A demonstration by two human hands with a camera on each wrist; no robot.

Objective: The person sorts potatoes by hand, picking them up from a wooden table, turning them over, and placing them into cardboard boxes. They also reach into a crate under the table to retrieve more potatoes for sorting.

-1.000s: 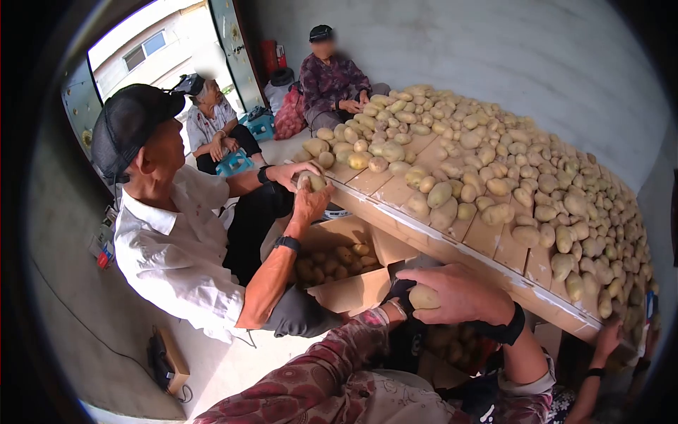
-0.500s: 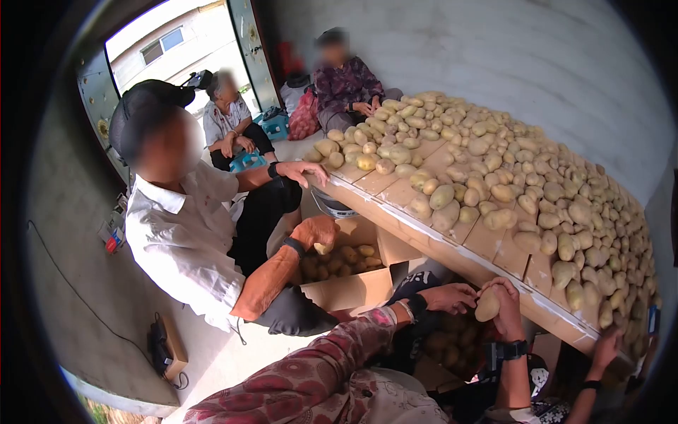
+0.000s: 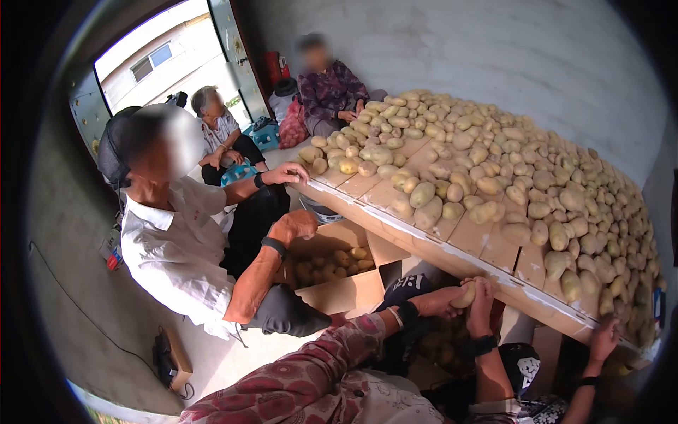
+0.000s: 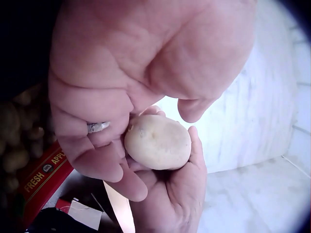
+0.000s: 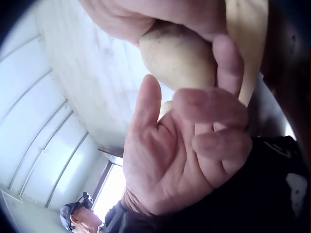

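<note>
In the head view, my left hand (image 3: 436,302) and right hand (image 3: 482,311) meet at a pale potato (image 3: 464,295) beside the table's near edge. The right hand grips this potato (image 4: 158,141) from below in the left wrist view, its thumb along one side. My left hand (image 4: 141,63) lies close over it, fingers loosely bent and thumb apart; whether they touch the potato is unclear. In the right wrist view, the right hand (image 5: 180,14) curls round the potato (image 5: 180,56), with the left hand's (image 5: 180,150) palm below.
Many potatoes (image 3: 558,212) cover the slatted table (image 3: 395,215). A cardboard box (image 3: 346,293) of potatoes stands by a person (image 3: 176,254) in white at left; more potatoes (image 3: 441,346) lie below my hands. Two people sit farther back; another person's hand (image 3: 605,339) touches the table at right.
From beneath the right hand, my left hand has moved up and right to the potato. The right hand has turned and shifted slightly left. The neighbour in white has lowered one hand.
</note>
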